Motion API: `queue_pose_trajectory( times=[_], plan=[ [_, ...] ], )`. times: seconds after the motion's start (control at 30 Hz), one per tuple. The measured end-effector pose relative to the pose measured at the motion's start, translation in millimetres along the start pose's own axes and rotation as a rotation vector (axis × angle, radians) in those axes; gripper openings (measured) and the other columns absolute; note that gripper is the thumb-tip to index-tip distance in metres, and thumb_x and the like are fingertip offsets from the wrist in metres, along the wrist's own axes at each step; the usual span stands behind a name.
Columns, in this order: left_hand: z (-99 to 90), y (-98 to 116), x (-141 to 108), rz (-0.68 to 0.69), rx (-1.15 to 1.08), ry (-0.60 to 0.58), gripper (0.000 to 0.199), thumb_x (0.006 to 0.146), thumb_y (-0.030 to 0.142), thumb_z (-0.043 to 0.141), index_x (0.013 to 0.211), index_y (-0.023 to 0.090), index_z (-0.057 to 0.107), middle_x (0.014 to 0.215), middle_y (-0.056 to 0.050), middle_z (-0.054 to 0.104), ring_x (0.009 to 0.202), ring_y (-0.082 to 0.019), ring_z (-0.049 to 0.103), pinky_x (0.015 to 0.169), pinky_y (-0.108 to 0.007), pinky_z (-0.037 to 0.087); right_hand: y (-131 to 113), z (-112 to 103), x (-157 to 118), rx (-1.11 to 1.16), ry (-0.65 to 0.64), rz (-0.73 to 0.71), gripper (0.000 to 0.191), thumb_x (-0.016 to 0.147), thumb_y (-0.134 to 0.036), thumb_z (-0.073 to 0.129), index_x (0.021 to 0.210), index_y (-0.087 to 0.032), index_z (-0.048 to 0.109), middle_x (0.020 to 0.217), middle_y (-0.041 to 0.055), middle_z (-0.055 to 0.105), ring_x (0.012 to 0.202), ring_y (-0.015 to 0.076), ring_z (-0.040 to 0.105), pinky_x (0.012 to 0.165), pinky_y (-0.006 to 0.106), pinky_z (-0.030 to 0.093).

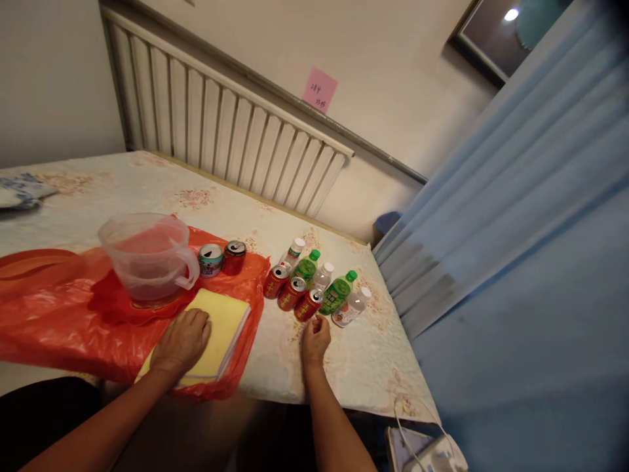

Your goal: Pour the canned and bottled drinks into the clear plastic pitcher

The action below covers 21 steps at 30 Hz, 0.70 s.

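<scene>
The left hand [181, 342] lies palm down, gripping nothing, on a yellow stack [227, 318], whose long axis slants from the table's [366, 383] near edge away rightward, atop red plastic [54, 328]; the right hand [317, 334] curls its fingers just beside the rightmost red can [308, 307], any pinch impossible to tell; that can stands upright, long axis vertical, top upward, before the bottles [338, 292].
</scene>
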<state>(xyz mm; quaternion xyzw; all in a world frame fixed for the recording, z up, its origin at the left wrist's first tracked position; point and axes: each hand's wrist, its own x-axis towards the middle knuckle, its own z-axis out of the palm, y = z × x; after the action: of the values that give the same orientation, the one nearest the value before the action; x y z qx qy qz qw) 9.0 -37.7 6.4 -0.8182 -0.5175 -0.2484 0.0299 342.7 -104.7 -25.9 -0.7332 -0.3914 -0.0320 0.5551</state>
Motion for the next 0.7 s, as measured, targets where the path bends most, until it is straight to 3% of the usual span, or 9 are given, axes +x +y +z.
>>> queue_pose_trajectory(
  times=[0.13, 0.37, 0.7],
  plan=[
    [2.3, -1, 0, 0.002, 0.046, -0.02, 0.022, 0.093, 0.026, 0.041, 0.092, 0.017, 0.061, 0.093, -0.012, 0.064, 0.09, -0.028, 0.059, 0.081, -0.041, 0.046, -15, -3, -15, -0.016, -0.156, -0.146, 0.022, 0.084, -0.022, 0.052, 0.1, -0.018, 0.067, 0.09, 0.0076, 0.068, 0.083, 0.0214, 0.062, 0.081, 0.034, 0.05],
    [4.6, -1, -1, -0.007, 0.072, -0.021, 0.021, 0.094, 0.024, 0.041, 0.093, 0.018, 0.06, 0.095, -0.011, 0.065, 0.092, -0.027, 0.059, 0.084, -0.039, 0.045, -16, 5, -26, -0.141, -0.335, -0.473, 0.044, 0.089, -0.012, 0.044, 0.129, -0.015, 0.059, 0.121, 0.0163, 0.066, 0.114, 0.026, 0.06, 0.1, 0.045, 0.048],
    [9.4, -3, -3, -0.024, 0.03, -0.043, 0.019, 0.094, 0.022, 0.042, 0.094, 0.019, 0.06, 0.097, -0.011, 0.064, 0.096, -0.027, 0.058, 0.084, -0.038, 0.044, -25, 24, -25, -0.104, -0.441, -0.62, 0.051, 0.09, -0.007, 0.041, 0.139, -0.017, 0.054, 0.128, 0.0145, 0.064, 0.118, 0.0238, 0.059, 0.105, 0.044, 0.048]
  ],
)
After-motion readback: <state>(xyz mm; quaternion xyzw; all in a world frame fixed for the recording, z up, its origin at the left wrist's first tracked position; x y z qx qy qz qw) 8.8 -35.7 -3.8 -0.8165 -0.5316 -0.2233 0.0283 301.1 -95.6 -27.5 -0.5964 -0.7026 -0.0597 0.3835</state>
